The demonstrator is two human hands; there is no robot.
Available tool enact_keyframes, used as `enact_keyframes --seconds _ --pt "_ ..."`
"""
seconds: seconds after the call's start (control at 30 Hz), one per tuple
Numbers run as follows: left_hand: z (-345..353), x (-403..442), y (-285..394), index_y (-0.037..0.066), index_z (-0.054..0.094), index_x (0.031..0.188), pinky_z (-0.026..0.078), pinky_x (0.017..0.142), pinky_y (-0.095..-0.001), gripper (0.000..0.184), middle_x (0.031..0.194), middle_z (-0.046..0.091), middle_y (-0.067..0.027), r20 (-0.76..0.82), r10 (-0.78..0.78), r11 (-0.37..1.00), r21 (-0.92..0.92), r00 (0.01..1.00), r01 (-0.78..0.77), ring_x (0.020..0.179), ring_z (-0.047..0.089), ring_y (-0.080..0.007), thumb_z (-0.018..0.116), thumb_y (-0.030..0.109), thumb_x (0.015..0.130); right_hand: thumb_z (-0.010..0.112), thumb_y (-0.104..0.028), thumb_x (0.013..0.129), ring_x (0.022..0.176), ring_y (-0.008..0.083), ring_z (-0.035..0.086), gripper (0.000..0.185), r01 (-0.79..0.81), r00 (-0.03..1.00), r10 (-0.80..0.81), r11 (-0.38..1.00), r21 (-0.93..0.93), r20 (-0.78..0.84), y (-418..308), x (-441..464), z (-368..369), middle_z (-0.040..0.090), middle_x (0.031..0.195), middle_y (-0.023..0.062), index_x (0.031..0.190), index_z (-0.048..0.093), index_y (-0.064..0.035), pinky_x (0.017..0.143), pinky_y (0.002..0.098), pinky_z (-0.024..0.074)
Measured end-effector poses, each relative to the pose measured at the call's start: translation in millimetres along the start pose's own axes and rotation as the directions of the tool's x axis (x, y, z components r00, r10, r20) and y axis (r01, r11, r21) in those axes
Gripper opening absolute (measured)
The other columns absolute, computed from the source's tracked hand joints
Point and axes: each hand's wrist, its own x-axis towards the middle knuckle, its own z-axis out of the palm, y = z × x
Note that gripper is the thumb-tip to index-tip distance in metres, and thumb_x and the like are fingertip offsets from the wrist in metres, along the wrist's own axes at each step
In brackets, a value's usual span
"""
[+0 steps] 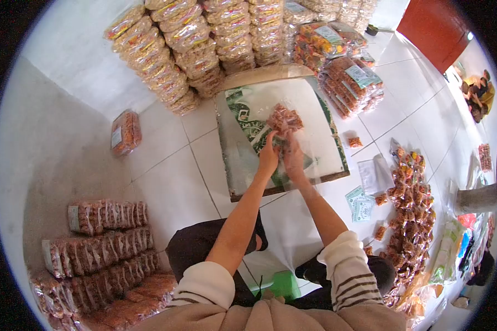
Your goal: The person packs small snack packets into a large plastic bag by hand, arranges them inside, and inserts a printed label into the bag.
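Observation:
A clear plastic bag of small reddish-brown snack packs (285,118) lies on the board (320,160) in front of me, which has a white and green printed cover. My left hand (269,153) grips the near left side of this bag, fingers bent around the plastic. On its near right side is my right hand (294,156), slightly blurred, also closed on the film. The fingertips are partly hidden by the shiny plastic. Loose film trails from the bag toward my body.
Tall stacks of snack bags (185,41) line the back wall. Packed bundles (350,83) sit at the back right. Many small packs (408,215) are heaped on the right beside printed labels (360,205). More bundles (102,243) fill the lower left. Another person (477,96) sits far right.

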Motion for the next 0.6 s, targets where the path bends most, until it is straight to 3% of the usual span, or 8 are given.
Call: enact_keyframes --seconds 0.13,0.2,0.23,0.3,0.37,0.43,0.5,0.6 --pt "11.2 8.3 -10.8 0.021 0.023 0.136 0.045 0.068 -0.0429 0.058 0.100 0.053 -0.0224 -0.069 0.116 0.947 0.309 0.991 -0.090 0.077 0.057 -0.0341 0.044 0.003 0.085 0.037 0.004 0.081 0.119 0.0347 0.037 0.054 0.135 0.968 -0.114 0.987 -0.082 0.223 -6.9 -40.0 -40.2 0.037 0.129 0.0247 0.133 0.023 0.0000 0.098 0.0383 0.0308" --pt "9.9 6.5 -1.1 0.020 0.026 0.134 0.044 0.070 -0.0429 0.056 0.099 0.054 -0.0221 -0.033 -0.011 0.935 0.355 0.999 0.022 0.080 0.056 -0.0348 0.045 0.006 0.084 0.041 -0.003 0.083 0.122 0.0347 0.032 0.049 -0.174 0.794 0.091 0.981 0.080 0.601 -21.1 -56.8 -79.5 0.033 0.131 0.0250 0.130 0.027 0.0027 0.102 0.0373 0.0258" --pt "9.2 4.2 7.5 0.018 0.030 0.133 0.044 0.073 -0.0429 0.054 0.097 0.055 -0.0219 -0.018 -0.144 0.902 0.408 0.989 0.139 0.083 0.055 -0.0356 0.047 0.008 0.083 0.041 -0.003 0.083 0.122 0.0347 0.032 0.049 -0.181 0.802 0.108 0.981 0.066 0.587 -33.4 -63.5 -101.7 0.033 0.131 0.0250 0.130 0.027 0.0027 0.102 0.0373 0.0258" --pt "11.0 2.6 27.4 0.016 0.023 0.135 0.040 0.082 -0.0495 0.061 0.119 0.043 -0.0204 -0.036 -0.337 0.854 0.410 0.941 0.322 0.100 0.049 -0.0366 0.050 0.012 0.081 0.046 -0.014 0.086 0.121 0.0354 0.034 0.046 0.587 0.397 -0.011 0.772 -0.245 0.918 -51.1 -72.3 -147.6 0.035 0.129 0.0253 0.127 0.034 0.0015 0.101 0.0372 0.0286" --pt "22.4 -7.9 62.7 0.012 0.017 0.137 0.032 0.080 -0.0632 0.067 0.129 0.026 -0.0272 -0.270 -0.269 0.617 0.689 0.925 0.380 0.111 0.037 -0.0396 0.054 0.018 0.082 0.048 -0.019 0.086 0.119 0.0345 0.037 0.045 0.431 0.393 0.024 0.878 -0.207 0.919 -49.6 -85.3 -192.4 0.038 0.127 0.0242 0.124 0.038 0.0012 0.099 0.0372 0.0310" --pt "43.2 -8.0 84.7 0.010 0.019 0.136 0.025 0.085 -0.0659 0.066 0.130 0.025 -0.0214 -0.270 -0.046 0.662 0.712 0.962 0.232 0.116 0.030 -0.0365 0.055 0.019 0.080 0.050 -0.025 0.086 0.116 0.0336 0.040 0.045 0.248 0.397 0.050 0.956 -0.160 0.916 -53.4 -93.8 -241.0 0.042 0.124 0.0231 0.122 0.042 0.0008 0.097 0.0373 0.0334" --pt "68.4 -14.2 121.7 0.008 0.021 0.134 0.017 0.089 -0.0687 0.066 0.131 0.025 -0.0157 -0.262 0.180 0.681 0.729 0.948 0.072 0.121 0.024 -0.0334 0.056 0.021 0.079 0.053 -0.028 0.084 0.110 0.0326 0.046 0.045 -0.122 0.492 0.263 0.965 -0.234 0.830 -56.3 -86.2 -297.4 0.048 0.117 0.0204 0.119 0.044 -0.0008 0.093 0.0382 0.0368" --pt "108.6 -37.4 193.0 0.009 0.028 0.129 0.018 0.092 -0.0660 0.061 0.125 0.028 -0.0137 -0.029 0.446 0.747 0.562 0.894 -0.355 0.121 0.020 -0.0322 0.058 0.023 0.078 0.055 -0.023 0.084 0.098 0.0284 0.054 0.038 -0.225 0.805 0.348 0.928 -0.296 0.480 -32.9 -101.9 -387.9 0.055 0.107 0.0180 0.116 0.048 -0.0032 0.086 0.0367 0.0423"
